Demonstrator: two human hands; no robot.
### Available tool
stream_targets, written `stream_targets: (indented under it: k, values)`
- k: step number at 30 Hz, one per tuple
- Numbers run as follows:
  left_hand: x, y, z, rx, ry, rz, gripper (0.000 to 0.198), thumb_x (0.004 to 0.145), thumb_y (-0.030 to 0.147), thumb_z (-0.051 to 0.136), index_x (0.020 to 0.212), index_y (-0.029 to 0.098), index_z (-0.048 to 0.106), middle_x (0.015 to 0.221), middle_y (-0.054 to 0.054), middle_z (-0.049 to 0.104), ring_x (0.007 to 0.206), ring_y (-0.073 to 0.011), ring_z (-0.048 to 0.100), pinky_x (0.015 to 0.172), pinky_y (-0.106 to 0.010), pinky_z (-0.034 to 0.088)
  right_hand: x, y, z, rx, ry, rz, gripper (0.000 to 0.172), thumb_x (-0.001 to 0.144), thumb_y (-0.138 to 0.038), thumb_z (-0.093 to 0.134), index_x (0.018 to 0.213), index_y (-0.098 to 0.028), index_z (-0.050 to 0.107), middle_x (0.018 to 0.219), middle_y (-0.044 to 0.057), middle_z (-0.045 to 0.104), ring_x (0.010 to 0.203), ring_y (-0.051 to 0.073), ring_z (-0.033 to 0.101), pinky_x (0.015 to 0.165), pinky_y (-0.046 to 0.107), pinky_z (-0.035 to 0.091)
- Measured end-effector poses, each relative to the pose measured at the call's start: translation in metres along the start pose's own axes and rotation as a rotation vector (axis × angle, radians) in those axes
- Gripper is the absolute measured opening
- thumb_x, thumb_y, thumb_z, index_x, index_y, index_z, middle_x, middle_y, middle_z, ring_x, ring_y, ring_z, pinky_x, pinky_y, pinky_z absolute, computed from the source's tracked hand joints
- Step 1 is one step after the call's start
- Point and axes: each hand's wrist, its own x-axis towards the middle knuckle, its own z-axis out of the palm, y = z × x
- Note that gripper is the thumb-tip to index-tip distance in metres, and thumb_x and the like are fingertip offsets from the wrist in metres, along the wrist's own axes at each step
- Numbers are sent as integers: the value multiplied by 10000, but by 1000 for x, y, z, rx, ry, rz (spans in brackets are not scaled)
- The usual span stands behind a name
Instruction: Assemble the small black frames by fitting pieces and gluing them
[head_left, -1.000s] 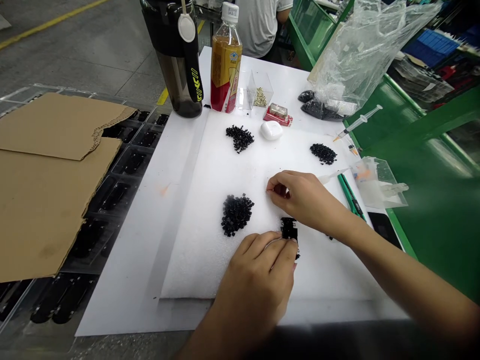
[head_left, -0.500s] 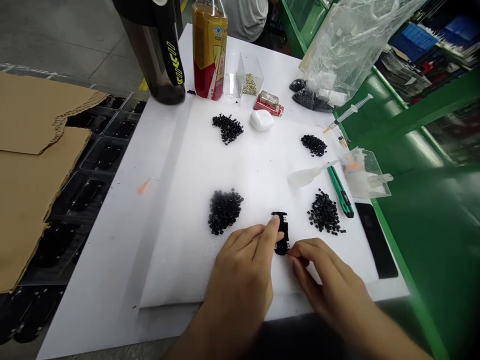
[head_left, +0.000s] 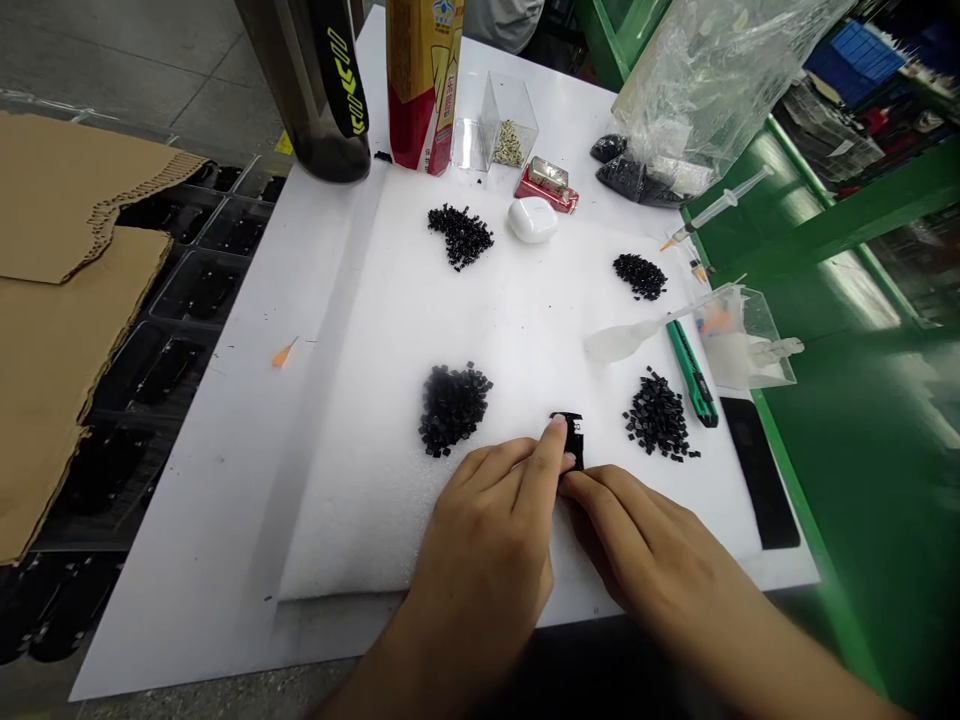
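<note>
A small black plastic part (head_left: 571, 440) lies upright on the white foam sheet (head_left: 525, 320), its lower end hidden by my hands. My left hand (head_left: 487, 530) presses its index fingertip on the part's upper end. My right hand (head_left: 645, 530) comes in from the right, with its fingertips against the part's lower end. Two heaps of small black plastic pieces lie nearest, one (head_left: 452, 408) left of my left hand and one (head_left: 658, 415) right of the part. Two smaller heaps (head_left: 460, 236) (head_left: 639, 276) lie farther up the foam.
A green utility knife (head_left: 691, 375) and a glue bottle (head_left: 622, 342) lie right of the foam. Behind stand a tumbler (head_left: 315, 80), a drink bottle (head_left: 424, 80), a clear box (head_left: 506, 125) and a white earbud case (head_left: 532, 220). Cardboard (head_left: 67, 300) lies left over black trays.
My right hand has moved from the middle of the foam down to the part's lower end, uncovering the right heap. My left hand has stayed on the part, and the view has tilted slightly.
</note>
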Motion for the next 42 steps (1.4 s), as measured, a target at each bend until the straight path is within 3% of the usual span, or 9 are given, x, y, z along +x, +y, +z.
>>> stream_targets:
  k: [8, 17, 24, 32, 37, 42]
  values:
    - [0, 1, -1, 11, 2, 17, 553, 961, -38, 360, 1504, 56, 403, 1229, -85, 716, 1192, -195, 604, 1025, -377, 539, 6, -5, -2, -35, -4, -11, 270, 892, 73, 437, 1078, -60, 581, 893, 109, 617, 755, 208, 606, 634, 342, 590]
    - [2, 1, -1, 38, -2, 15, 518, 979, -26, 366, 1488, 52, 422, 1188, -102, 721, 1160, -206, 619, 995, -387, 547, 7, 4, -10, -121, -66, -111, 438, 863, 98, 386, 1262, 26, 552, 978, 139, 646, 818, 222, 634, 695, 341, 595]
    - [1, 1, -2, 30, -2, 25, 508, 986, -24, 361, 1487, 41, 418, 1221, -95, 718, 1189, -201, 608, 1021, -381, 528, 9, -2, -11, -255, -75, -145, 365, 857, 83, 392, 1018, -74, 679, 907, 143, 649, 762, 242, 590, 586, 355, 538]
    - [2, 2, -2, 12, -9, 18, 476, 1012, 26, 412, 1487, 55, 422, 1219, -90, 723, 1177, -207, 622, 1026, -393, 529, 19, -22, -13, -398, -131, -150, 352, 763, 94, 434, 945, -33, 707, 757, 128, 569, 610, 223, 514, 429, 349, 448]
    - [1, 2, -3, 15, -14, 28, 477, 1004, 16, 410, 1479, 55, 422, 1196, -98, 726, 1154, -209, 631, 1005, -405, 548, 19, -19, -13, -333, -109, -136, 358, 773, 94, 415, 959, -17, 700, 767, 134, 592, 615, 224, 533, 447, 358, 480]
    - [1, 3, -3, 23, -26, 15, 514, 988, -15, 360, 1493, 70, 401, 1211, -96, 725, 1174, -212, 621, 1002, -416, 548, -3, -12, -3, 15, 54, 18, 308, 912, 21, 505, 1186, -20, 639, 899, 131, 674, 778, 213, 619, 634, 349, 579]
